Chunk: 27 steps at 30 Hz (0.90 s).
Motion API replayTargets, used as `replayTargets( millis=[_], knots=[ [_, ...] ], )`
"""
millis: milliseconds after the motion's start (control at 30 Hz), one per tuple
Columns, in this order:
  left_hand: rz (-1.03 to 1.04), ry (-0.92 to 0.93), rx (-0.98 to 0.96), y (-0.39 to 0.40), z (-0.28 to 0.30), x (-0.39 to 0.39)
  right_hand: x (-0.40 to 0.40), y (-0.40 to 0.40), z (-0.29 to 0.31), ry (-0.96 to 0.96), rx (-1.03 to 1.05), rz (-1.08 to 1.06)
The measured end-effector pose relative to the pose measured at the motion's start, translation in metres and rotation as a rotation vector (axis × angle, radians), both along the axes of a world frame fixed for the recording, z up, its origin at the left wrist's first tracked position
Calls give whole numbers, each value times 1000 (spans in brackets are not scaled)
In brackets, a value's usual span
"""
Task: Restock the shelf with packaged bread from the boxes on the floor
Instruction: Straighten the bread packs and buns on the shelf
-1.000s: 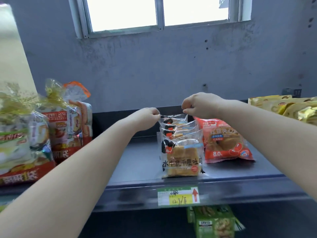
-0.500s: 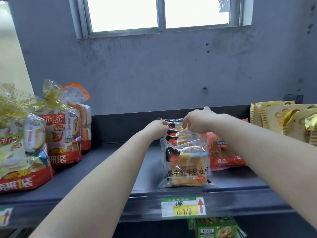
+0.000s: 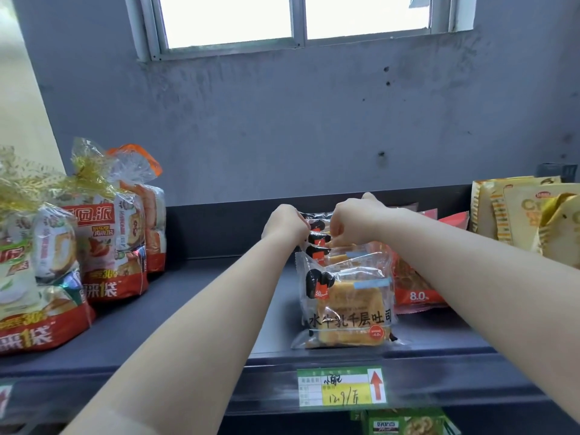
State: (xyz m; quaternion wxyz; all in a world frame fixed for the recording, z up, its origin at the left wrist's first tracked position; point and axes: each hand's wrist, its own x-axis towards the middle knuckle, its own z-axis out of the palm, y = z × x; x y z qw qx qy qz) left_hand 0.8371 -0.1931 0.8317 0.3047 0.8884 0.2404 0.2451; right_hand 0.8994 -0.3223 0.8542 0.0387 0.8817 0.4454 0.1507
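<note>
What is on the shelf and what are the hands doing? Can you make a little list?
shelf: dark shelf under a window
middle: row of clear toast packs, standing upright
left hand: pinches the top of a back pack
right hand: pinches the pack tops too
left side: big bread bags
right of row: red pack, then yellow bags
front edge: price tag with red arrow
</note>
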Motion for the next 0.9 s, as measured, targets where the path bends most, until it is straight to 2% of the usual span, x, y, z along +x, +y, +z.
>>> replayTargets(
  millis=[200, 333, 433, 533, 733, 900],
  knots=[
    [-30, -7, -52, 5, 3, -10, -4, 6, 6, 63, 39, 3],
    [-73, -22, -65, 6, 8, -22, -16, -4, 17, 282, 250, 59],
    [-75, -93, -84, 8, 11, -32, -28, -18, 24, 359, 375, 86],
    [-89, -144, -223, -2, 8, -46, -37, -32, 21, 387, 386, 80],
    [-148, -118, -678, -45, -13, -79, -56, -54, 9, 370, 379, 65],
    [-99, -158, -664, -64, -16, -99, -72, -80, 5, 437, 347, 118]
  ],
)
